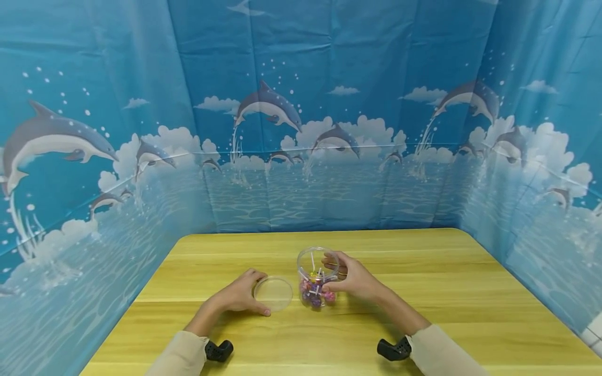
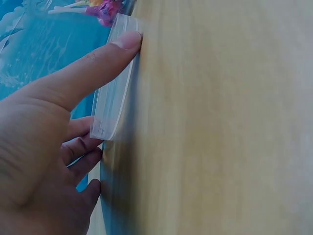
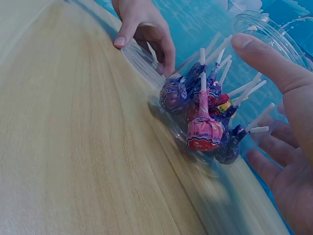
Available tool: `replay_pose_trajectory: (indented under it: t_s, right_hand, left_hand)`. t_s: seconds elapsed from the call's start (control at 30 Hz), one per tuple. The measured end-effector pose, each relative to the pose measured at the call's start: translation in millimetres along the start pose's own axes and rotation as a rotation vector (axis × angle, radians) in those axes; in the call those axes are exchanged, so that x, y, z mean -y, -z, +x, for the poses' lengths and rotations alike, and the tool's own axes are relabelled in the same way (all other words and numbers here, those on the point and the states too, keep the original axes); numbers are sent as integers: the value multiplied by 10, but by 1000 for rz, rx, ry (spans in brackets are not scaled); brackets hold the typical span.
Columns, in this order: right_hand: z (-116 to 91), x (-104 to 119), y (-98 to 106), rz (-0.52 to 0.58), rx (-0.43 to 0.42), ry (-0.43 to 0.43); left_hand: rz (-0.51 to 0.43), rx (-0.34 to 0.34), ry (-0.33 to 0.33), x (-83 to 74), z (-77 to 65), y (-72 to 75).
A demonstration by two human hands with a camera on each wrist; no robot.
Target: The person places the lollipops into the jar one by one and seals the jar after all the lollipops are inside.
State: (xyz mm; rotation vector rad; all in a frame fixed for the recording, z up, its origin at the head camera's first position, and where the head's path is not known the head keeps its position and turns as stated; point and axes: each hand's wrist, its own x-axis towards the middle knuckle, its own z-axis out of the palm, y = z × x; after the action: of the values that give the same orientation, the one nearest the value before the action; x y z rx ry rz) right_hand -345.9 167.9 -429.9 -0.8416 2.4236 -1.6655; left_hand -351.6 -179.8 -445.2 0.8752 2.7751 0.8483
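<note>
A clear plastic jar (image 1: 308, 284) stands upright on the table with its mouth uncovered. Several wrapped lollipops (image 3: 205, 122), purple, pink and yellow with white sticks, lie jumbled in its lower part. My right hand (image 1: 356, 279) holds the jar from the right, thumb on the near side and fingers round the far side. To the left of the jar, a round clear lid (image 1: 274, 294) lies close over the wood. My left hand (image 1: 240, 293) grips it by the rim; in the left wrist view the thumb (image 2: 128, 41) presses one edge and the fingers meet the other.
The yellow wood-grain table (image 1: 423, 313) reaches back to a blue curtain (image 1: 357, 198) printed with dolphins, which also hangs along both sides. A black wrist device (image 1: 219, 351) sits below the left wrist, and another (image 1: 394, 349) below the right.
</note>
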Motion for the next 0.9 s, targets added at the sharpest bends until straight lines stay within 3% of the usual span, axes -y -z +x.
replay_pose_trajectory:
  t_s: [0.23, 0.47, 0.7, 0.9]
  right_hand:
    - [-80, 278, -11, 3, 23, -14]
    - [-107, 285, -3, 6, 19, -16]
    - [-110, 300, 0, 1, 31, -23]
    - [-101, 299, 8, -5, 28, -25]
  left_hand:
    - [-82, -7, 24, 6, 1, 42]
    - [-159, -45, -4, -113, 65, 76]
    - [-354, -77, 10, -216, 85, 181]
    - [-498, -109, -16, -248, 125, 258]
